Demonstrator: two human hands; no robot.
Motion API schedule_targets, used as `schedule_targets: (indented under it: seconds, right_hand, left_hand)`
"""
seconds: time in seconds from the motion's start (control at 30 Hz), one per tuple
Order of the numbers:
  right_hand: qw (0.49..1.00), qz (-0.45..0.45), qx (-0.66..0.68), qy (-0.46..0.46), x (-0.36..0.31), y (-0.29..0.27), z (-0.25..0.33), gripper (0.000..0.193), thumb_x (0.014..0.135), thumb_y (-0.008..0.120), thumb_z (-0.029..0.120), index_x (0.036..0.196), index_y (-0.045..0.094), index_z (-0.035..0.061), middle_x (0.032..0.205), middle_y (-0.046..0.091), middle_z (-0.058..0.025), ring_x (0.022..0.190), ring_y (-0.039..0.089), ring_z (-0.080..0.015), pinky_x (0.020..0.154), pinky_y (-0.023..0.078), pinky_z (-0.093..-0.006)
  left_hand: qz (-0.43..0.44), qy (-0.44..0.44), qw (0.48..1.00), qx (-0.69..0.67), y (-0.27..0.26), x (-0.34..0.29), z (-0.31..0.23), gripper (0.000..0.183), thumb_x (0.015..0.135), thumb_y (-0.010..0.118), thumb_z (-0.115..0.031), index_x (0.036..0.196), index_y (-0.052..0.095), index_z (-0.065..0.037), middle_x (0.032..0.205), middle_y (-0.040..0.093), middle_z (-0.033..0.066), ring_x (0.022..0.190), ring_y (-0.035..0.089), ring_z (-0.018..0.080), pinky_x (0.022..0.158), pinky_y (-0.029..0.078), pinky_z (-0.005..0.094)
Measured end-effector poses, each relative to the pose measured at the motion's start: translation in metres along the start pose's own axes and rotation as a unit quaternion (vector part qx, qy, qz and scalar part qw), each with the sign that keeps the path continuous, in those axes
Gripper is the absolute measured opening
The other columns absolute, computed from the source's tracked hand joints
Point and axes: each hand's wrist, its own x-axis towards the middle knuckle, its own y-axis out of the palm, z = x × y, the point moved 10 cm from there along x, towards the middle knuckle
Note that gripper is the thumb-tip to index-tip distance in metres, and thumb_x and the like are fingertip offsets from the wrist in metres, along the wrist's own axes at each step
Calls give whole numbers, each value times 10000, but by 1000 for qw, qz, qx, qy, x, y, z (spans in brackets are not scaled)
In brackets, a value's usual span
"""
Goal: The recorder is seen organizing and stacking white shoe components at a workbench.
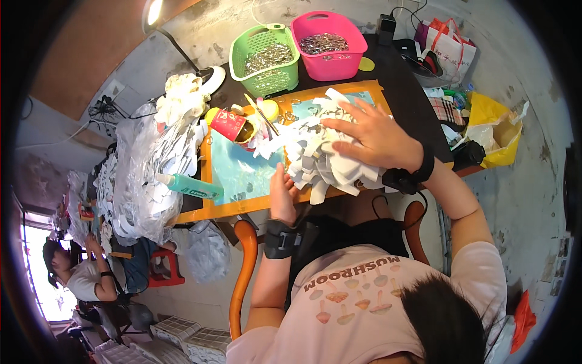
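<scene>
A heap of white, strip-like pieces [324, 161] lies near the front of the table. My right hand [382, 138] rests over the heap's right side with its fingers spread. At the near left edge of the heap, my left hand [283, 197] is held upright with its fingers stretched, touching or very close to the strips. Neither hand is closed round a piece. Some metal rings [292, 111] lie just beyond the heap. What lies beneath the strips is hidden.
Green [265, 80] and pink [330, 68] baskets of small metal parts stand at the back. Left of the heap are a red container [228, 124], a teal bottle [195, 186] and bagged white pieces [136, 176]. A lamp [182, 51] leans over the back left. Another person [91, 279] sits far left.
</scene>
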Motion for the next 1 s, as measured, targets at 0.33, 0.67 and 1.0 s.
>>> schedule_targets:
  seconds: [0.33,0.67,1.0]
  right_hand:
    - [949,-41,305,68,-28,29,-34,567,938,528,489,1418,479,191,1496,294,-273,1390,321,-408,1118,281,-446]
    - [920,-66,376,86,-35,35,-52,521,1026,321,369,1462,403,96,1524,329,-159,1444,232,-331,1162,180,-409]
    - [846,-121,509,102,-55,36,-80,591,993,375,374,1457,370,8,1527,335,-159,1458,213,-289,1179,129,-384]
  left_hand:
    - [46,17,998,-50,38,17,22,450,995,427,-385,1247,496,-18,1197,594,140,1044,600,220,894,489,374]
    - [161,-57,954,-247,64,7,13,768,933,376,-620,1383,439,-1,1344,536,152,1211,522,316,1041,399,459]
    - [111,-46,957,-264,63,8,39,527,1027,315,-433,1316,493,-30,1240,594,130,1111,579,272,980,450,414]
